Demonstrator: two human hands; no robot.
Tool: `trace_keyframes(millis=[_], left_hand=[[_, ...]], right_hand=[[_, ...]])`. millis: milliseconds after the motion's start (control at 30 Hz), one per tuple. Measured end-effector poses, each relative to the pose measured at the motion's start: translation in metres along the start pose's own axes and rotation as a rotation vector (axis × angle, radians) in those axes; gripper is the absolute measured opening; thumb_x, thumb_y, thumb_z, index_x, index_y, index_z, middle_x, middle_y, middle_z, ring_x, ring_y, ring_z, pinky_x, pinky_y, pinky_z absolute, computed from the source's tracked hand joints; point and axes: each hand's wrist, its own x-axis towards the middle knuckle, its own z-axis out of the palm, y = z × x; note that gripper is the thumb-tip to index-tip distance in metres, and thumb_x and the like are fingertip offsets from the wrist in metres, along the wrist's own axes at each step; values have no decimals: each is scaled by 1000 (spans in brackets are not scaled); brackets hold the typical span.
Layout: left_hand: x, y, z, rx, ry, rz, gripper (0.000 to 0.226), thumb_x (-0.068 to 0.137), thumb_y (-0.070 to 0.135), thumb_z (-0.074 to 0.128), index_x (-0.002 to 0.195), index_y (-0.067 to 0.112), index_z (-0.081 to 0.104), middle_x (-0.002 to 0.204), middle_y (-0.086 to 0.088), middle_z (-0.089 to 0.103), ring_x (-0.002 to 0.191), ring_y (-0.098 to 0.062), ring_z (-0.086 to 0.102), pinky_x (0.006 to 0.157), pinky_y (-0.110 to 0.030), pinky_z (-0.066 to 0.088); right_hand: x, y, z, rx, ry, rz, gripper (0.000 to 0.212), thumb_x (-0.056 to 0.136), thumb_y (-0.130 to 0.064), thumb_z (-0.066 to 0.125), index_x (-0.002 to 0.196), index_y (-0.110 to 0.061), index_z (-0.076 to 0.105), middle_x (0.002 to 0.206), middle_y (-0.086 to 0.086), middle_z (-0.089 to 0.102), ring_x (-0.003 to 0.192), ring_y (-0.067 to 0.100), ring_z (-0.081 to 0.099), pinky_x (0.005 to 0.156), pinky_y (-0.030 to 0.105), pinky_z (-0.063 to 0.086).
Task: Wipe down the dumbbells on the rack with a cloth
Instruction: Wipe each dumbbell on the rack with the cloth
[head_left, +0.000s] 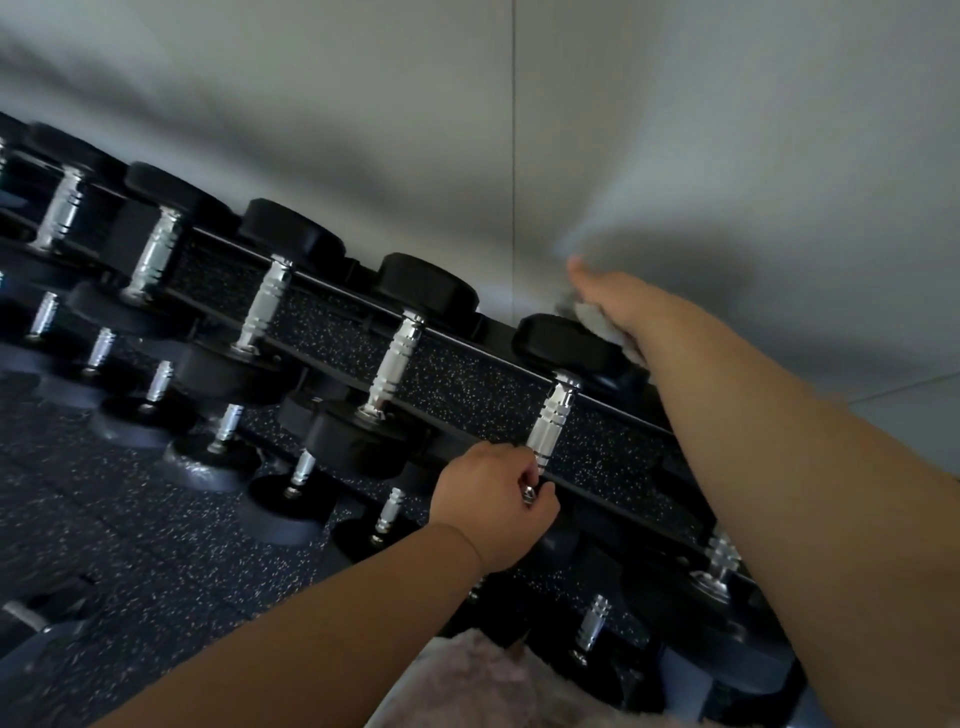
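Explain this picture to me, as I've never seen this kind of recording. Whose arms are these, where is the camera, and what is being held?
There is no machine here. A person works with bare hands, and the single picture comes from a wide-angle camera worn on their head. It looks forward and down, which is why the scene appears tilted. The two arms coming in from below are the person's own.

In front of them a rack holds rows of black dumbbells with silver handles. Behind it is a grey wall, and below it a speckled floor.

The left hand grips the near end of one dumbbell's handle. The right hand, blurred and with fingers stretched out, presses a grey cloth on that dumbbell's far head.
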Motion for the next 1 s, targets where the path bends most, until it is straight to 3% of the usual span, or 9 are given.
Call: trace_keyframes(millis=[67, 133, 267, 367, 467, 633, 733, 933, 1000], left_hand=[[0, -1, 1, -11, 0, 1, 27, 88, 55, 51, 81, 29, 56, 78, 12, 57, 86, -8, 49, 74, -32, 51], [0, -2, 1, -17, -1, 0, 26, 89, 54, 53, 81, 29, 57, 78, 12, 57, 85, -8, 50, 73, -31, 50], [0, -3, 2, -17, -5, 6, 28, 87, 57, 49, 80, 30, 55, 78, 13, 56, 84, -8, 50, 72, -30, 49], [0, -3, 3, -21, -7, 6, 32, 84, 59, 43, 79, 30, 55, 76, 12, 56, 82, -8, 49, 70, -30, 48], [0, -5, 5, -20, 13, 17, 31, 85, 58, 47, 78, 29, 56, 75, 12, 56, 80, -10, 50, 68, -31, 47], [1, -4, 4, -18, 29, 15, 28, 84, 56, 49, 76, 29, 53, 75, 11, 57, 79, -9, 49, 65, -28, 40], [1, -3, 2, -17, 29, 11, 29, 83, 55, 50, 76, 28, 54, 75, 11, 57, 80, -10, 51, 66, -29, 45], [0, 0, -1, -32, 26, -6, 25, 84, 52, 55, 77, 28, 57, 75, 12, 59, 82, -8, 52, 69, -30, 50], [-1, 0, 0, -32, 25, -7, 24, 85, 52, 57, 78, 29, 57, 76, 12, 59, 83, -8, 52, 69, -30, 49]], right_hand=[[7, 3, -2, 27, -248, 149, 87, 63, -95, 61, 115, -26, 77, 123, 26, 70, 99, 39, 70, 103, 57, 50], [18, 12, -2, -12, -296, 168, 107, 42, -99, 70, 124, -30, 71, 119, 16, 69, 85, 31, 68, 92, 50, 57], [-11, 18, -1, -91, -167, -60, 78, 89, -85, 42, 96, -13, 72, 65, 11, 56, 53, 23, 57, 70, 36, 56], [-44, 34, 12, -208, 168, -270, 51, 104, -64, 34, 93, -24, 64, 76, -3, 66, 62, 14, 68, 63, 28, 52], [-58, 37, 33, -257, 491, -394, 36, 105, -52, 42, 80, -28, 49, 74, -11, 57, 62, 3, 53, 51, 19, 31], [-34, 12, 47, -528, 407, -715, 41, 103, -56, 46, 124, -25, 62, 121, -5, 65, 99, 15, 63, 81, 28, 48], [-26, -4, 55, -898, 352, -732, 55, 100, -66, 40, 130, -25, 61, 140, 1, 57, 113, 27, 62, 86, 37, 53], [-35, 63, 40, -642, 570, -958, 44, 98, -50, 59, 129, -20, 64, 117, 6, 63, 99, 27, 62, 79, 39, 58], [-43, 92, 37, -516, 609, -878, 47, 95, -46, 64, 131, -16, 61, 116, 7, 61, 101, 23, 58, 84, 37, 54]])
